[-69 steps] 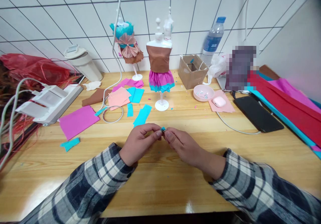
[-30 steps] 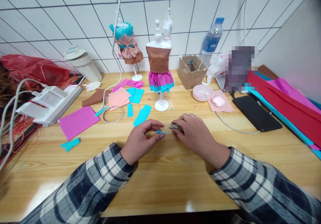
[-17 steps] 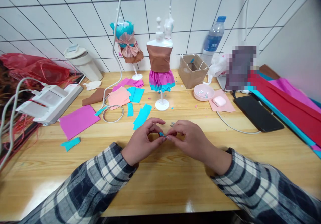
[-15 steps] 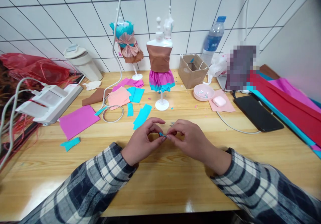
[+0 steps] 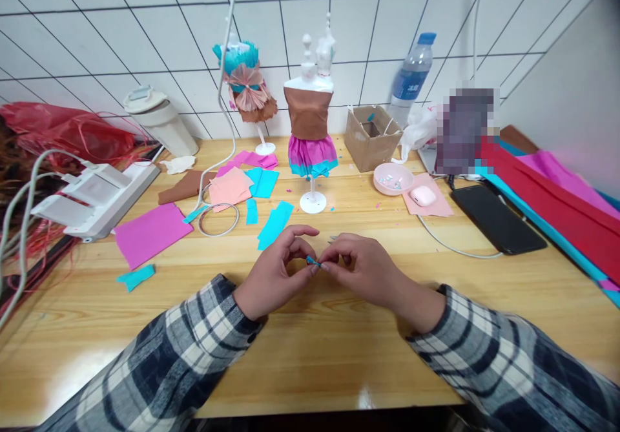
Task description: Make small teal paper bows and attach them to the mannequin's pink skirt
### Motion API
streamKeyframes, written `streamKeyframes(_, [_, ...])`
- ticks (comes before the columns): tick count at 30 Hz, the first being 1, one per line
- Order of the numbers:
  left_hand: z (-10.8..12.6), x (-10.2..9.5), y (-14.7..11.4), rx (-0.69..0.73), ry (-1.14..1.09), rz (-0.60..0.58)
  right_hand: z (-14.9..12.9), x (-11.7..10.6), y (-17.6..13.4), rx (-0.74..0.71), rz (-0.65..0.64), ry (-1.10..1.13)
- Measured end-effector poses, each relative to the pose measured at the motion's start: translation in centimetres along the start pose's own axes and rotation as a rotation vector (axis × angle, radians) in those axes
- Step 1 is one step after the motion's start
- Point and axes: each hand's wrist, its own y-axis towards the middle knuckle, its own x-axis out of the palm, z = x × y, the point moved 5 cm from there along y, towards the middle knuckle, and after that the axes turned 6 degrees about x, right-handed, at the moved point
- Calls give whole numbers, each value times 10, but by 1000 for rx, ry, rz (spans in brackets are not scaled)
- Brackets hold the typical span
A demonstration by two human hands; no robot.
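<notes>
Between my fingertips is a small twisted piece of blue crepe paper (image 5: 312, 261), held just above the wooden table. My left hand (image 5: 281, 265) pinches one end with thumb and finger, its index finger arched above. The other end is pinched by my right hand (image 5: 362, 265). A pointed metal tip (image 5: 332, 239) shows behind my right fingers; the rest of it is hidden. Beyond the hands stands a small mannequin (image 5: 310, 106) with a brown top, a magenta skirt and a blue hem. Blue paper strips (image 5: 276, 225) lie near my left hand.
Magenta paper (image 5: 152, 235), peach paper (image 5: 230, 188) and a coiled cable (image 5: 219, 220) lie on the left, near a power strip (image 5: 111, 196). Rightward are a pink bowl (image 5: 393, 179), a cardboard box (image 5: 372, 138), a water bottle (image 5: 414, 73) and a black phone (image 5: 498, 219). A decorated mannequin (image 5: 247, 83) stands behind.
Both hands stay in nearly the same place. The blue paper between the fingertips has turned slightly.
</notes>
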Motion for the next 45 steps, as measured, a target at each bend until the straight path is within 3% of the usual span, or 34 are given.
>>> streamKeyframes(3, [-1,0,0,-14,19,47,0,-3,0,5,61,13])
streamKeyframes(7, [-9,3,0,-139,31,46,-1,-7,-2,8,187,43])
streamKeyframes(11, [-7,1,3,-135,157,52,0,-7,-3,25,215,59])
streamKeyframes(19, [-4,-2,2,-120,156,-21,2,-9,0,19,162,26])
streamKeyframes(28, [-4,-5,3,-96,229,31,1,-4,-2,10,118,13])
streamKeyframes(34, [-7,-1,2,-134,140,-39,-1,-6,-2,-25,119,-18])
streamKeyframes(45, [-7,-5,3,-135,211,3,-1,-8,-2,-24,125,-28])
